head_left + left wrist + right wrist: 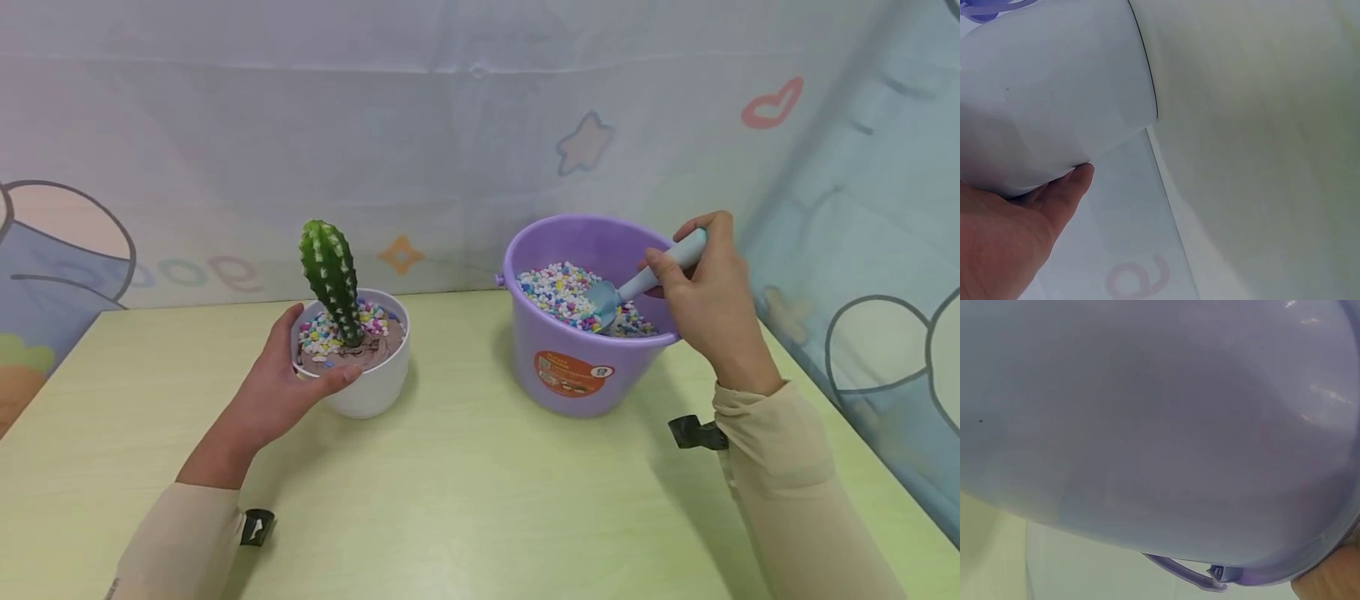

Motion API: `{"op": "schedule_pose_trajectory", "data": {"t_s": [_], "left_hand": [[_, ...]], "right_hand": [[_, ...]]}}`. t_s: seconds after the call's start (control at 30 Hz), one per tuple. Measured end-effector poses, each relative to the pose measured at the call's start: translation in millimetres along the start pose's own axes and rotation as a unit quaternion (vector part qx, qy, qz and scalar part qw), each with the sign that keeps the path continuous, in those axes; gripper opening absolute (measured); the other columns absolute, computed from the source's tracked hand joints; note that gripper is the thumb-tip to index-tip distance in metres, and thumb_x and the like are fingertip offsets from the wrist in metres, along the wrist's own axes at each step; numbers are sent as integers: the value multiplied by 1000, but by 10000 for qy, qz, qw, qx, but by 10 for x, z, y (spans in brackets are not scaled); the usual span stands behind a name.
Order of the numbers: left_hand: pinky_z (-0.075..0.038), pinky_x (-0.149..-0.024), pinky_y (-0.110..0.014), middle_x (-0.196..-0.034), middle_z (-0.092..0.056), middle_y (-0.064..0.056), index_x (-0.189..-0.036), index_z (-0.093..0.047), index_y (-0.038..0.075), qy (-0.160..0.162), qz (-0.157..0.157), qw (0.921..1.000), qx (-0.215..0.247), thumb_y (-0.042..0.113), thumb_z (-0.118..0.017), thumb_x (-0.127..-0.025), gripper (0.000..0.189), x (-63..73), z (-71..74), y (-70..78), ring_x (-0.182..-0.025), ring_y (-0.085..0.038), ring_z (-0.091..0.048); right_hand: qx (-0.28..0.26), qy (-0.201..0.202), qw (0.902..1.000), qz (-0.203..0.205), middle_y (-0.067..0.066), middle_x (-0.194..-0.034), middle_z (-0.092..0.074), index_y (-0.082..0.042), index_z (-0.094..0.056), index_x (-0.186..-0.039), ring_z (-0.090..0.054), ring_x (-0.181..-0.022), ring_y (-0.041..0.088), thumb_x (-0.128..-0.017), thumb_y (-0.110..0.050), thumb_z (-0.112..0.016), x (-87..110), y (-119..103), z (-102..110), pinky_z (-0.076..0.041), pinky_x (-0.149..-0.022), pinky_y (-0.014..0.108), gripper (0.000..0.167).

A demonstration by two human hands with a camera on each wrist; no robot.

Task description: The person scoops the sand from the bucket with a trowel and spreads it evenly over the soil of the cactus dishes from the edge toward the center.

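My left hand point(288, 392) grips a white pot point(375, 387) round its left side, thumb at the near rim and fingers behind. In the pot a green cactus point(330, 271) stands, leaning slightly left, in brown soil point(382, 346) partly covered with coloured pebbles point(318, 333). With my right hand point(708, 300) I hold the handle of a light blue scoop point(637, 281). The scoop's blade touches the multicoloured pebbles point(558, 292) inside a purple bucket point(592, 358). In the left wrist view, fingers point(1066, 194) press the pot's wall; the right wrist view mostly shows the bucket's outside point(1147, 437).
Pot and bucket stand apart on a pale wooden table point(465, 483). A printed cloth point(450, 150) hangs directly behind them, and another patterned cloth point(885, 233) borders the right side. The bucket's handle point(1179, 570) hangs at its far side.
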State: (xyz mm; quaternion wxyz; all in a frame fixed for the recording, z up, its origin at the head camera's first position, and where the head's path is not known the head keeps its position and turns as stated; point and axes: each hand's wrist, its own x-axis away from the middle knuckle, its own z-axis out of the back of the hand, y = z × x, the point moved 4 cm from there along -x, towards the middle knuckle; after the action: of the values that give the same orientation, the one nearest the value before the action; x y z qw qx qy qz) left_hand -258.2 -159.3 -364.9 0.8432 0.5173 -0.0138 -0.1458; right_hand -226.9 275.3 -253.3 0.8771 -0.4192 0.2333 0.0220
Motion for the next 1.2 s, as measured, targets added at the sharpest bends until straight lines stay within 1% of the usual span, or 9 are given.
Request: {"op": "schedule_pose_trajectory", "data": {"t_s": [0.27,0.53,0.77,0.9,1.07,1.2], "left_hand": [[-25,-107,-56,-151,-23,-25,-156,2,4,12,-6,10000,24,36,-77,-86,110,-8,-6,-18,-135,-38,-29],[-26,-107,-56,-152,-23,-25,-156,3,6,-6,25,10000,33,33,-77,-87,110,-8,-1,-22,-135,-39,-29],[-25,-108,-58,-153,-20,-26,-156,4,6,-36,28,10000,-29,32,-76,-87,109,-20,-10,-26,-136,-41,-27],[-25,-107,-57,-152,-21,-26,-156,4,6,-37,4,10000,-12,31,-76,-87,109,-39,-27,-21,-136,-40,-28],[-25,-107,-57,-152,-22,-26,-156,5,6,-42,18,10000,-19,34,-76,-87,109,-22,-28,6,-136,-40,-28],[-27,-106,-56,-151,-24,-25,-156,4,5,-43,20,10000,3,36,-76,-87,110,5,-15,16,-135,-38,-30]], "right_hand": [[98,0,9999,24,16,-103,-68,-5,-33,-121,-69,-72,7,-101,-27,-56,4,-4,4,-56,-73,29,38],[-6,50,10000,47,17,-102,-69,-6,-34,-118,-69,-69,5,-100,-26,-58,1,-2,0,-56,-71,26,36],[18,45,10000,11,17,-102,-68,-6,-34,-119,-69,-69,5,-100,-27,-58,2,-3,15,-55,-72,26,37],[54,47,10000,15,16,-102,-69,-7,-34,-119,-69,-70,5,-100,-28,-57,0,-4,39,-55,-72,26,37],[-15,126,9999,90,17,-100,-70,-6,-35,-117,-70,-70,9,-100,-26,-58,8,-22,38,-56,-71,27,35],[-73,146,9997,158,18,-99,-70,-4,-36,-116,-71,-72,15,-100,-24,-59,14,-28,16,-56,-70,28,35]]}}
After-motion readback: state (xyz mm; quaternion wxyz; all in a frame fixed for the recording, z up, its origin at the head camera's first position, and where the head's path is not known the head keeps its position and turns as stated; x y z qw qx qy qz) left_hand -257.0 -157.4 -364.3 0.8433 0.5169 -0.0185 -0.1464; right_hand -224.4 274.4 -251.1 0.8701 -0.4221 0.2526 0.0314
